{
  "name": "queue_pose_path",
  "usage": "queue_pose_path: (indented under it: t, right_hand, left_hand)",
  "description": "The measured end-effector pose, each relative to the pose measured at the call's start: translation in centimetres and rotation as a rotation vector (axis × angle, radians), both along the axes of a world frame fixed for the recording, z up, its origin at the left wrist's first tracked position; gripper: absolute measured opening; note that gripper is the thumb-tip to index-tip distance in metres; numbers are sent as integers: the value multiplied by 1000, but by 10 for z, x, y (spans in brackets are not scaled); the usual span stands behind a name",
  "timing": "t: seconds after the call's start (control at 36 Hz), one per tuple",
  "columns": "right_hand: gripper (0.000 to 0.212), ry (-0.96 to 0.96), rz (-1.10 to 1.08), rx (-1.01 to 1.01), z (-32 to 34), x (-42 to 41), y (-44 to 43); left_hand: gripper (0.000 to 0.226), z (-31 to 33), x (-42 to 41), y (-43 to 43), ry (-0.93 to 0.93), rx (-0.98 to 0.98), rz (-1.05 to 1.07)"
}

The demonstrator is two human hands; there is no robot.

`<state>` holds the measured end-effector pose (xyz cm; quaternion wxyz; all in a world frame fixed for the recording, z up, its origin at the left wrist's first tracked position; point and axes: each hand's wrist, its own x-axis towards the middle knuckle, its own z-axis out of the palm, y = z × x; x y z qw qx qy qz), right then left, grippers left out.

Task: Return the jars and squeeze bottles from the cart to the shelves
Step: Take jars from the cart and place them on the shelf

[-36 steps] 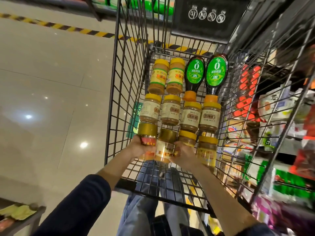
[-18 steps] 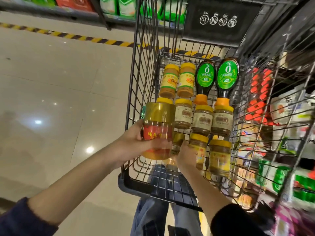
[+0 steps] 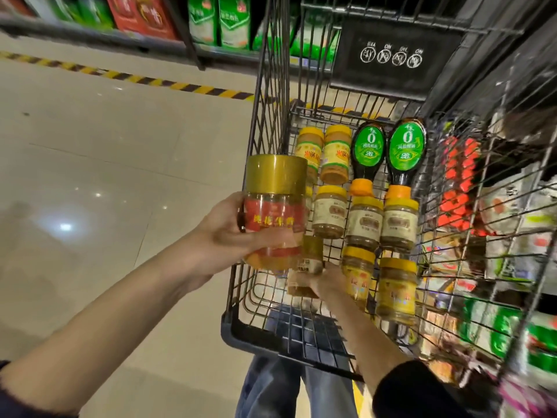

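Observation:
My left hand [image 3: 224,236] grips a gold-lidded jar with a red label [image 3: 272,206], held above the cart's left rim. My right hand [image 3: 327,280] is low inside the wire cart [image 3: 241,324], closed around a second gold-lidded jar [image 3: 306,268] that is partly hidden behind the first. Several yellow-lidded jars [image 3: 364,223] lie in rows on the cart floor. Two dark squeeze bottles with green labels and orange caps [image 3: 405,153] lie at the far end.
Shelves with packaged goods [image 3: 509,297] stand close along the cart's right side. A far shelf with green and red packs [image 3: 217,22] runs across the top. Tiled floor with a yellow-black stripe [image 3: 144,81] spreads to the left. My legs in jeans show under the cart.
My left hand has lifted the red-labelled jar up and out over the cart's left rim. My right hand has closed on the second jar, still low in the cart.

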<state>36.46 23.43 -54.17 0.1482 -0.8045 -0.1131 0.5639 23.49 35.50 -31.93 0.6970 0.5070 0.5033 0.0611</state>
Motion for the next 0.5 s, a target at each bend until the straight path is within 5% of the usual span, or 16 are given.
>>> queue_pose_path:
  t: [0.11, 0.39, 0.5]
  right_hand:
    - [28, 130, -78, 176, 44, 10, -3]
    - [34, 227, -232, 455, 194, 60, 17]
    - [69, 240, -293, 598, 242, 88, 23]
  left_hand:
    - [83, 14, -6, -3, 3, -21, 37]
    - [74, 76, 5, -13, -14, 101, 71]
    - [64, 112, 16, -18, -78, 193, 99]
